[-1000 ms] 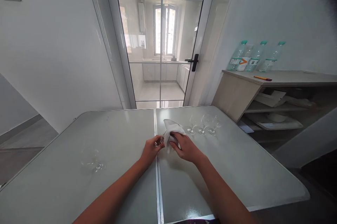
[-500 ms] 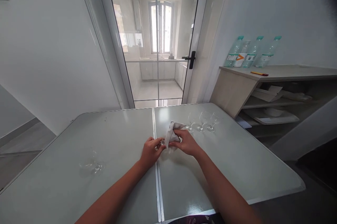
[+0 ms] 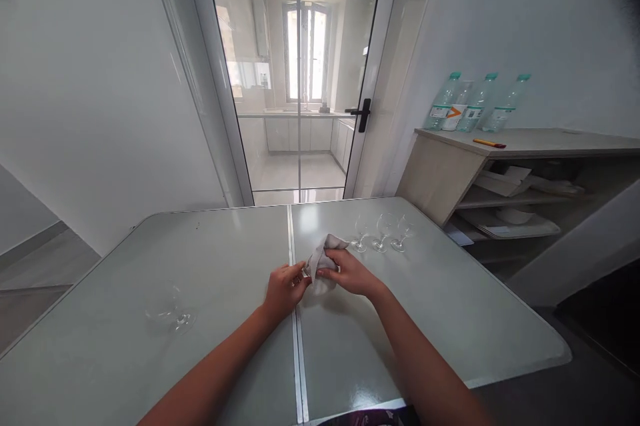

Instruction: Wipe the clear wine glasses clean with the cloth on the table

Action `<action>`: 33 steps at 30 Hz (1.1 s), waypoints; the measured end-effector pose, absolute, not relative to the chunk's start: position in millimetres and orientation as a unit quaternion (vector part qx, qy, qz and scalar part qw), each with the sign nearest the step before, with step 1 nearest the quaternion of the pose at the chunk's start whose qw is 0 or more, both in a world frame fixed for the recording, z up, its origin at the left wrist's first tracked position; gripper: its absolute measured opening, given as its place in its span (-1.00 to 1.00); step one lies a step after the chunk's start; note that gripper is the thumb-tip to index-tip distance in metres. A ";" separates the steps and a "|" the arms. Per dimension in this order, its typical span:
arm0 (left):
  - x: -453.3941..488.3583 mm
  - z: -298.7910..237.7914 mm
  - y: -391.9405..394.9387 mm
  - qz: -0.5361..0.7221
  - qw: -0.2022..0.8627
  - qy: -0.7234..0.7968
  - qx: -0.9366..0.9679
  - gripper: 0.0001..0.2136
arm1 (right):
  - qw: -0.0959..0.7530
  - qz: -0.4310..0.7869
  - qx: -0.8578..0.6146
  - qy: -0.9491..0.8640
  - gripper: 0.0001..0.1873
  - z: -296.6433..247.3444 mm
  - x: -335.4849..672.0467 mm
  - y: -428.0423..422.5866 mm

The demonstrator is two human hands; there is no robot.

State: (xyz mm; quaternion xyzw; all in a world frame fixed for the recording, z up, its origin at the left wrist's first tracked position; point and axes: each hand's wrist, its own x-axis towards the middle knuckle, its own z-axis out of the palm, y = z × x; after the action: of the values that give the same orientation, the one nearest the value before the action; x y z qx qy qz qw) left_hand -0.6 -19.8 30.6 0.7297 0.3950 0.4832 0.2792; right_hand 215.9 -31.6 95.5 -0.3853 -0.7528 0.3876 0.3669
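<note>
Over the middle of the table, my left hand is closed, its fingers pinching the stem or foot end of a glass that is mostly hidden. A white cloth wraps the rest of that glass. My right hand grips the cloth, pressing it around the glass from the right. Just beyond my right hand, three clear stemmed glasses stand in a row: a left one, a middle one and a right one. Another clear stemmed glass is on the table's left side, faint against the surface.
The pale table has a metal seam down its middle. Against the right wall stands a wooden shelf unit bearing several plastic bottles and an orange-yellow stick-like item. A glass door is beyond the table.
The cloth has shifted slightly left, nearer my left fingers, and covers the bit of glass that showed there before. Both hands keep their grips. The view has tilted a little.
</note>
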 end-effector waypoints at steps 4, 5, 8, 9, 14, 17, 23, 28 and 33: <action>-4.3 40.3 -19.9 0.419 0.431 0.348 0.719 -0.77 | 0.311 0.310 -0.357 -0.825 -0.89 99.0 227.3 -36.7; -5.1 42.1 -19.1 0.409 0.472 0.338 0.704 -0.72 | 0.310 0.289 -0.357 -0.832 -0.90 98.7 229.6 -37.4; -5.8 44.0 -16.7 0.380 0.561 0.310 0.667 -0.63 | 0.337 0.217 -0.343 -0.850 -0.93 96.7 231.9 -37.1; -5.3 43.6 -16.2 0.373 0.576 0.304 0.661 -0.62 | 0.350 0.201 -0.339 -0.850 -0.93 96.1 230.7 -36.6; -1.1 39.1 -16.5 0.401 0.526 0.310 0.683 -0.66 | 0.448 0.287 -0.403 -0.745 -0.76 93.6 212.2 -37.1; 0.0 35.3 -17.9 0.443 0.383 0.350 0.731 -0.82 | 0.487 0.403 -0.392 -0.668 -0.55 93.9 200.6 -41.1; -4.0 22.9 -16.5 0.499 0.111 0.387 0.767 -0.64 | 0.434 0.289 -0.431 -0.736 -0.51 100.2 198.1 -47.5; -6.4 20.3 -14.2 0.456 0.072 0.381 0.801 -0.65 | 0.404 0.311 -0.442 -0.738 -0.57 98.2 201.1 -42.9; -2.6 25.1 -17.1 0.426 0.159 0.397 0.797 -0.81 | 0.470 0.384 -0.384 -0.695 -0.51 91.1 200.7 -39.9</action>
State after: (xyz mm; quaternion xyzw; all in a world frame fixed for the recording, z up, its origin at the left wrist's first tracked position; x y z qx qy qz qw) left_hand -2.6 -17.1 25.1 0.7974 0.3969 0.4257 0.1592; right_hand 200.7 -39.9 91.1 -0.3842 -0.6954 0.3840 0.4704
